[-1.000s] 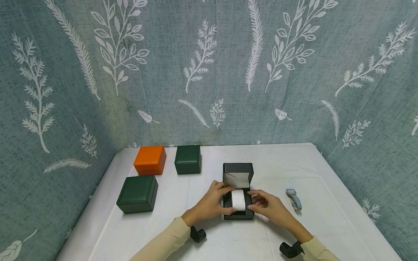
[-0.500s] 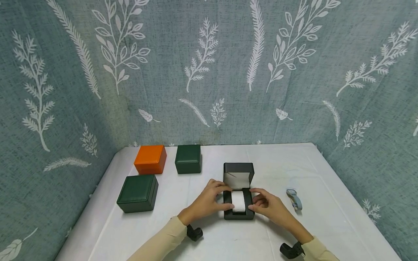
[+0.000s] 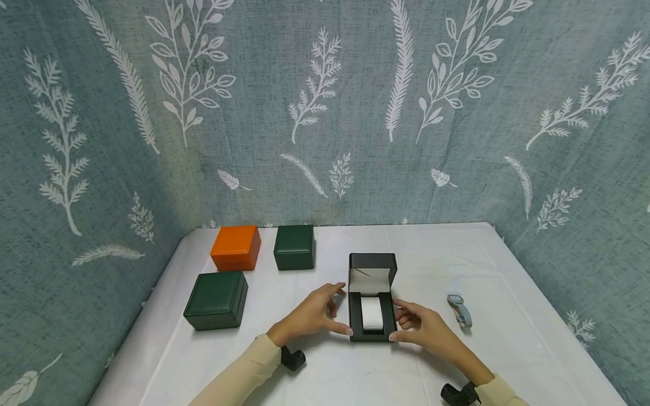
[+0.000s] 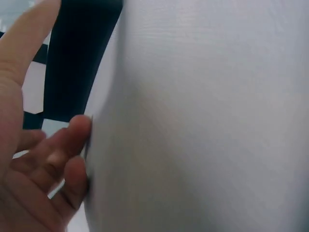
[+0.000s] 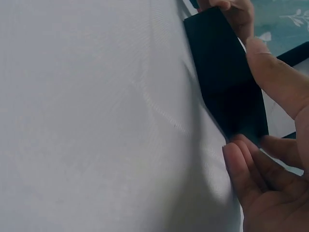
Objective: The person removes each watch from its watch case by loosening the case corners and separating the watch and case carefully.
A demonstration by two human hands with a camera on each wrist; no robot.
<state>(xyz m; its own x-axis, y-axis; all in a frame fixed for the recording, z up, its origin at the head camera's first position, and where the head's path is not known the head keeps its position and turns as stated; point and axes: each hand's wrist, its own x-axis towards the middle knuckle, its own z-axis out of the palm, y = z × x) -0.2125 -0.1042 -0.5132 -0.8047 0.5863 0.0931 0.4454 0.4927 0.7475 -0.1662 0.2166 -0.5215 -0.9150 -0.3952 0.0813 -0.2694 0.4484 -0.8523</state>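
Observation:
A black watch box (image 3: 373,332) stands with its lid up on the white-covered table, and a white cushion (image 3: 372,313) sits inside it. My left hand (image 3: 315,316) is at the box's left side, thumb tip by the front left corner and fingers spread apart. Along the right side lies my right hand (image 3: 424,328), its thumb near the front right corner and its index finger farther back by the side wall. Each wrist view shows the dark box (image 4: 77,63) beside the loosely bent fingers (image 5: 241,169). A light blue wristwatch (image 3: 459,310) lies to the right of my right hand.
At the back left stand a closed orange box (image 3: 235,248) and a small closed green box (image 3: 294,247). A larger closed green box (image 3: 215,300) is nearer, at the left. Patterned curtain (image 3: 325,113) surrounds the table's back and sides.
My left hand has drawn back leftwards off the cushion to the box's outer side. My right hand has slid slightly outward and down along the right side. The cushion stays in the box.

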